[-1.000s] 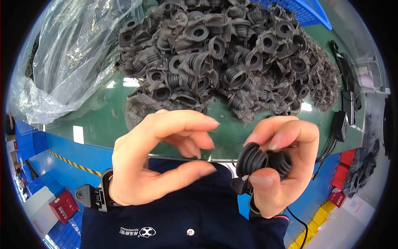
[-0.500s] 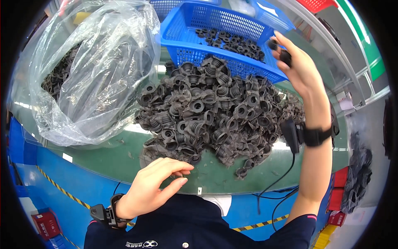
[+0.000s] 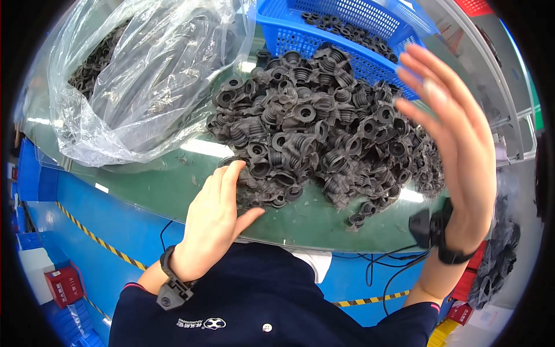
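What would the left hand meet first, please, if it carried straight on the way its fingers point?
The left hand lies flat on the green table, fingers pointing at the pile of black rubber parts. Its fingertips seem already at the nearest pieces, so it would meet them first.

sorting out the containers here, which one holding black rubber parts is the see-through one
The clear crumpled plastic bag at the upper left: its black ribbed rubber parts show through the film. The blue perforated plastic basket at the top has opaque mesh walls, its parts seen only from above.

Bright overhead light glares off the green table [image 3: 173,191] left of the left hand [image 3: 217,217], the raised right hand [image 3: 457,144] is motion-blurred, and edges bend.
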Tool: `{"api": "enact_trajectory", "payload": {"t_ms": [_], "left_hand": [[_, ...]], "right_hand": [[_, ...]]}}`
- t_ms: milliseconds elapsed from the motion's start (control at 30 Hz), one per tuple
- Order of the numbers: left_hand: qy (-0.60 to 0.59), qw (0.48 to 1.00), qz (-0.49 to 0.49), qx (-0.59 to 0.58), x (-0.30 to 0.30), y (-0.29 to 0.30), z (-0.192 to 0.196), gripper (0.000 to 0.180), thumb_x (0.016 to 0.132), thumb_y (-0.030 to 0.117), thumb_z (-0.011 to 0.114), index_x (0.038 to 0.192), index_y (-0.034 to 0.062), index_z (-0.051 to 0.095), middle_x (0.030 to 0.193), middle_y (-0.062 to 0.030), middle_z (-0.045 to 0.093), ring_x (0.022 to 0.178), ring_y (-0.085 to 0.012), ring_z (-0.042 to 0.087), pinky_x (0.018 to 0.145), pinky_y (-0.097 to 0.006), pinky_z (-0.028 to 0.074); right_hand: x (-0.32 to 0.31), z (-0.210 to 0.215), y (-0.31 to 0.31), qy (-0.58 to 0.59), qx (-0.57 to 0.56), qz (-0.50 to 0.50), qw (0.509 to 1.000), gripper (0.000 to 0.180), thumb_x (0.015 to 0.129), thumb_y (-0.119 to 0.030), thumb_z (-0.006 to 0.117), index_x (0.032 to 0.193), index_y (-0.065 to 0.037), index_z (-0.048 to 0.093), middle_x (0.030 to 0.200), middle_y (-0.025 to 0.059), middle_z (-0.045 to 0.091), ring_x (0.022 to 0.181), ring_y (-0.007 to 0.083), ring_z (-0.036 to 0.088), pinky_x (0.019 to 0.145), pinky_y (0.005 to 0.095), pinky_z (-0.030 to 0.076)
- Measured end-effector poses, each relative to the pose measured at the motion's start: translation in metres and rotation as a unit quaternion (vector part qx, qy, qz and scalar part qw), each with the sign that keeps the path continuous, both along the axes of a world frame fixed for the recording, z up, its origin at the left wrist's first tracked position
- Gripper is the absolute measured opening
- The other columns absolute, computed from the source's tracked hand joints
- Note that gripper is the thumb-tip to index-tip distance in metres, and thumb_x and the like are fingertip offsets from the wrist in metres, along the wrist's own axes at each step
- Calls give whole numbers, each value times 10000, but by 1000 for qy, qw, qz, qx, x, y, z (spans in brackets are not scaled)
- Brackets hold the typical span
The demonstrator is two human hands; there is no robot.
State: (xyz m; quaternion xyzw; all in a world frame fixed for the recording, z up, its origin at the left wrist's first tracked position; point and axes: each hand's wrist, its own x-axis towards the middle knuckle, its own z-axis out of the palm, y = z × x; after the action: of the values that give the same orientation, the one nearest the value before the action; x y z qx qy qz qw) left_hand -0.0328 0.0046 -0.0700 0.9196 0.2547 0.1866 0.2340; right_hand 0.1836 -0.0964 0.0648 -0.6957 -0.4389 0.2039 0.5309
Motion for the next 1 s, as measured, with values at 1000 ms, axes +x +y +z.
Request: {"api": "enact_trajectory", "payload": {"t_ms": [1000], "left_hand": [[-186, 963, -187, -57, 33, -18, 52, 331, 543, 33, 676, 862, 73, 599, 974, -82, 566, 801, -224, 467, 726, -315, 373]], "right_hand": [[-52, -99, -68, 506, 94, -30, 857, 283, 854, -111, 452, 1114, 1, 433, 966, 122, 532, 821, 164, 553, 766, 280, 459]]}}
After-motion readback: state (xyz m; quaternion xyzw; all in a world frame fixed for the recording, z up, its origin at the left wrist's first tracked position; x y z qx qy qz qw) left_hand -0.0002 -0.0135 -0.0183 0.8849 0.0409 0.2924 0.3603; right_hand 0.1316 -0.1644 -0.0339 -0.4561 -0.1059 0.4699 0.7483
